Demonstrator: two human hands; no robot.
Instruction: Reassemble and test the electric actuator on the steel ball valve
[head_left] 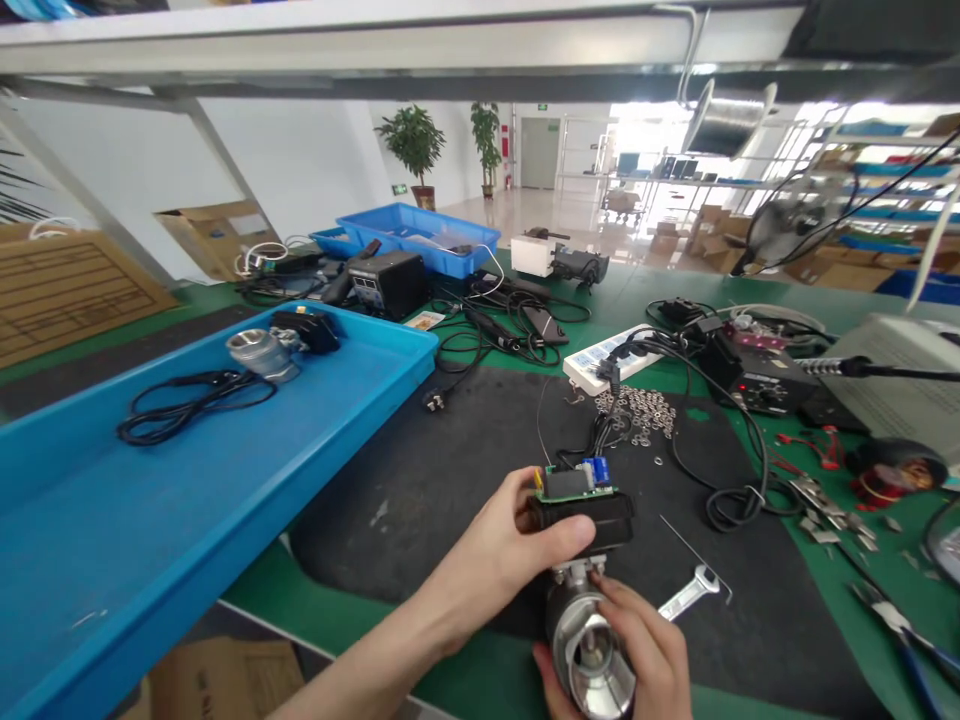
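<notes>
My left hand (536, 530) is closed round a black actuator housing (615, 525), its thumb across the near side. A green circuit board (574, 485) with a blue component and black leads sits on top of that housing. Below, a metal ball valve (596, 655) is joined to the housing by a bracket, its round opening facing me. My right hand (649, 645) is wrapped about the valve body from the right, fingers on its upper side. An open-end wrench (690, 592) and a thin hex key (697, 555) lie on the black mat (465, 450) just right of it.
A blue tray (247, 480) at left holds another valve (262, 352) and a coiled black cable (195, 400). Scattered small nuts (637, 412), a white power strip (611, 355) and a soldering station (765, 375) lie beyond. Pliers (900, 625) rest at right; a shelf beam (375, 50) crosses overhead.
</notes>
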